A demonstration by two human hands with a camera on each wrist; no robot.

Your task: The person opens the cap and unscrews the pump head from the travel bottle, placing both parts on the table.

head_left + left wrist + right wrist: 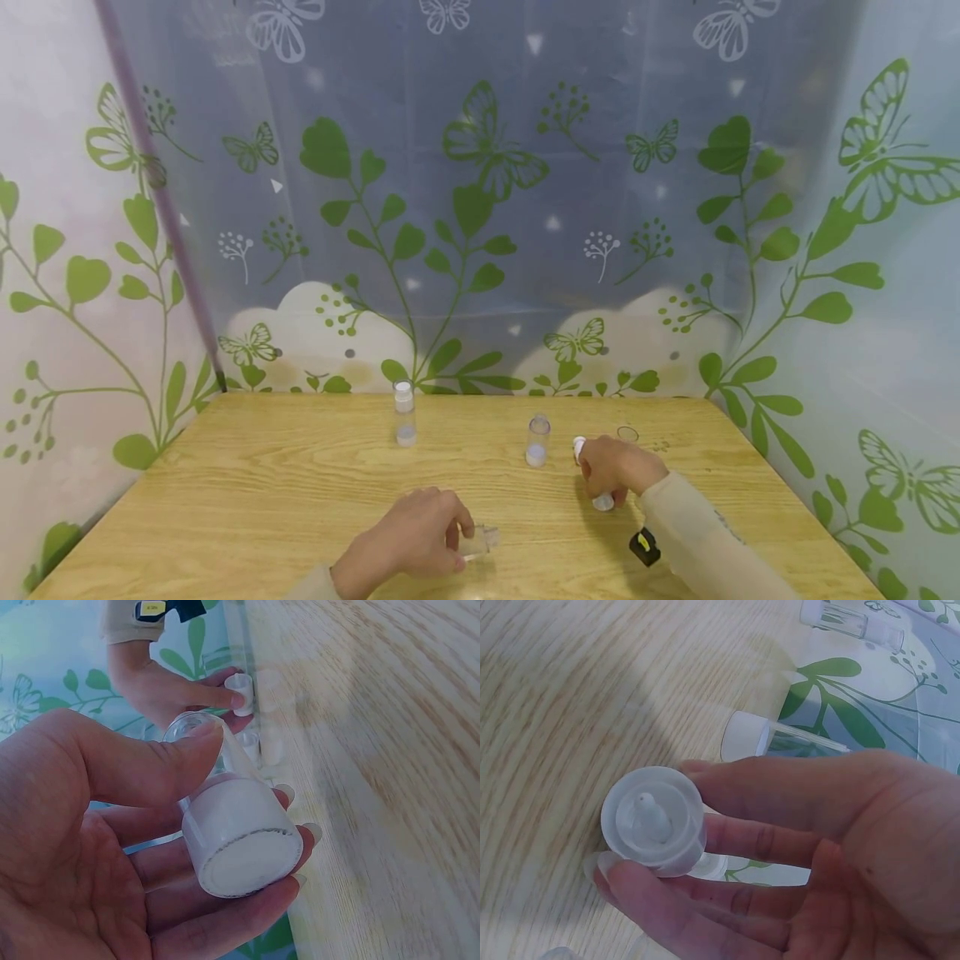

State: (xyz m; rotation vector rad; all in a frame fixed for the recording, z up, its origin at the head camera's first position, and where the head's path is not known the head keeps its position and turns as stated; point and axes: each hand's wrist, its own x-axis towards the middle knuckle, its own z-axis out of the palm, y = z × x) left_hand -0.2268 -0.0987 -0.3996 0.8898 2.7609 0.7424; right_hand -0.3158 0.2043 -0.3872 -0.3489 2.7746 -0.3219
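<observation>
My left hand (420, 533) grips a small clear bottle (478, 543) with a white base, tilted on its side low over the table. In the left wrist view the bottle's white base (244, 840) faces the camera, thumb on one side and fingers curled round the other. My right hand (611, 467) pinches a round white pump top (654, 817) between thumb and fingers, its small nozzle showing inside the collar. Another white piece (579, 450) shows beside the right hand, at the far side of the fingers.
A clear bottle with a white base (537, 442) stands left of the right hand. Farther back left, a taller bottle with a white top (405, 417) stands upright. A clear ring-shaped piece (627, 433) lies behind the right hand. Patterned curtains (465, 250) enclose the wooden table (262, 500).
</observation>
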